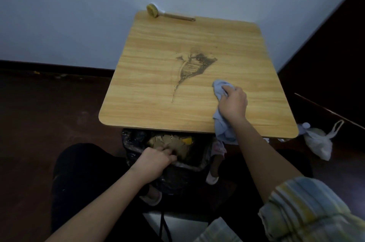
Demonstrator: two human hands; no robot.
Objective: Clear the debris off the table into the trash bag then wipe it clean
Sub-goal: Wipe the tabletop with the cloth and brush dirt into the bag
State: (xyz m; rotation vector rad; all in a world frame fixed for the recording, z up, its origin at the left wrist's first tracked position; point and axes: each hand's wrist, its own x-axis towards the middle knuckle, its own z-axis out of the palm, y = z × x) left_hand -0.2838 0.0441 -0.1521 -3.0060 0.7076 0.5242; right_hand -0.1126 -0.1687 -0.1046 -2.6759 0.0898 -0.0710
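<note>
Fine dark debris (192, 66) fans across mid table (150, 91); pale blue cloth (221, 87) right; black trash bag (138, 143) below near edge

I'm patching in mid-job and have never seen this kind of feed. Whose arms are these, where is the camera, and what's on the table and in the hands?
There is no machine: a person works with bare hands, and the single picture comes from a wide-angle camera on their head, looking forward and down. The right hand grips a light blue cloth on the wooden table; part of the cloth hangs over the near edge. In the middle of the table lies a patch of dark gritty debris, trailing toward the near edge. A brush with a wooden handle lies at the far edge. The left hand grips the rim of the black trash bag, held below the near edge; it already holds scraps. A white plastic bag lies on the floor to the right.
</note>
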